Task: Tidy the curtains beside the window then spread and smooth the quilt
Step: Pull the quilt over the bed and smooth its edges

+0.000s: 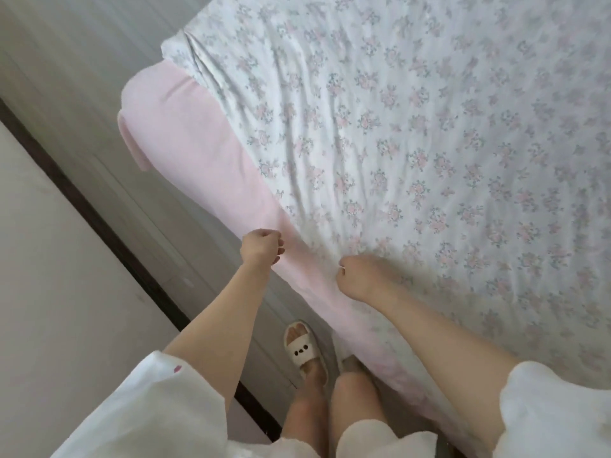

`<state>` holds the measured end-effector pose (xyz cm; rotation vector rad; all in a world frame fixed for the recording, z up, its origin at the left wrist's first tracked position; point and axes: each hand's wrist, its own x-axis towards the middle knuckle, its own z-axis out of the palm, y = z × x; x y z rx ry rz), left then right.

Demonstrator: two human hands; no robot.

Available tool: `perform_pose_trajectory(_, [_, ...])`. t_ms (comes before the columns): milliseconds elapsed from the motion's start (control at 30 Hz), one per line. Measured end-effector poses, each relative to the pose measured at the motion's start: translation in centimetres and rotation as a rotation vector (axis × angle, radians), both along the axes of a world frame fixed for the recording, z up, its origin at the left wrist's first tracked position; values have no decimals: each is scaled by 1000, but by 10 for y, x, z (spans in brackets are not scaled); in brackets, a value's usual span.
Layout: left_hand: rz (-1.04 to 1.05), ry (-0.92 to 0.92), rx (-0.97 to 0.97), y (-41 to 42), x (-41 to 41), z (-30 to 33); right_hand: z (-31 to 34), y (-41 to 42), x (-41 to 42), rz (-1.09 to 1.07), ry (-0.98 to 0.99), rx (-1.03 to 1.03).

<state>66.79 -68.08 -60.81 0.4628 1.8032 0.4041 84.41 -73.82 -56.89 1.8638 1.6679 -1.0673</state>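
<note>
A white quilt (413, 143) with small pink flowers lies spread over the bed, wrinkled toward its near edge. A pink sheet (205, 153) covers the mattress side below it. My left hand (261, 247) is closed beside the pink edge, fingers curled against the fabric; whether it pinches the cloth I cannot tell. My right hand (358, 276) is fisted on the quilt's near edge, with creases radiating from it. No curtains are in view.
I stand in a narrow strip of pale floor (109, 180) between the bed and a light wall (49, 276) with a dark baseboard (99, 226). My foot in a white slipper (305, 350) is close to the bed's side.
</note>
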Motion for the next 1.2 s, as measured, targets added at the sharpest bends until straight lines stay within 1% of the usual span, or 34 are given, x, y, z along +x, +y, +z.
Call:
perform_pose_trajectory(100, [-10,-23,-28,14,-35,6,9,28,-24,-29,-25,169])
perform_pose_trajectory(167, [-21,-43,-10,34,-57,15,13,55,-43,-11,5,248])
perform_pose_trajectory(300, [-1,-42,26,88,-87,32,18,116,-82,-15,86,322])
perform_pose_trajectory(433, [46,-53,48,163,-106,44,20,187,-110,3,119,408])
perform_pose_trajectory(500, [85,-49,55,205,-111,44,19,226,-118,-11,140,417])
perform_pose_trajectory(600, [91,9,97,264,-118,42,11,275,-129,-3,161,412])
perform_pose_trajectory(700, [54,117,144,303,-126,37,5,305,-140,23,184,399])
perform_pose_trajectory(867, [-50,279,121,361,-140,18,-7,340,-163,16,219,411])
perform_pose_trajectory(1000, [-83,283,136,400,-139,1,-19,363,-171,-10,212,427])
perform_pose_trajectory(1067, [-146,310,144,422,-137,-12,-26,377,-174,-18,187,450])
perform_pose_trajectory(1133, [-220,369,115,440,-135,-24,-33,387,-177,19,132,502])
perform_pose_trajectory(1200, [-263,392,12,459,-133,-36,-38,395,-183,27,71,552])
